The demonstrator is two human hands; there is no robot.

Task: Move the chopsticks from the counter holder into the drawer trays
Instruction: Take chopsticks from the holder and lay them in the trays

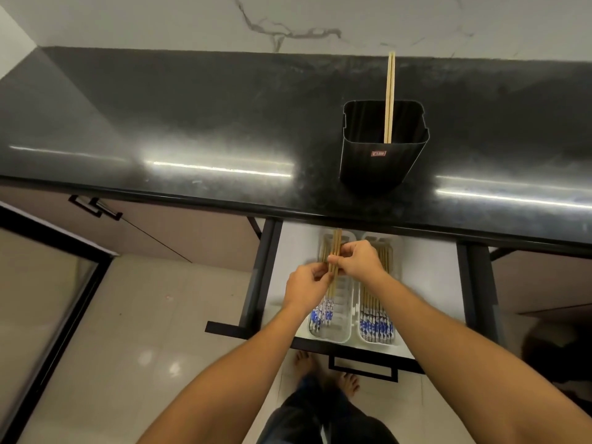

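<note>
A black holder [381,155] stands on the dark counter with two wooden chopsticks [390,91] leaning upright in it. Below, the open drawer [426,283] holds two white trays. The left tray [344,328] and the right tray [397,339] both contain several chopsticks with blue-and-white ends. My left hand [306,288] and my right hand [358,261] together pinch a small bundle of chopsticks [334,251] lengthwise over the left tray. My hands hide the middle of that bundle.
The black counter [192,123] runs across the view, with a marble wall behind. The drawer's dark front and handle [362,368] jut toward my bare feet [349,381]. A cabinet door with a black handle [96,208] is at the left, and a glass panel stands beside it.
</note>
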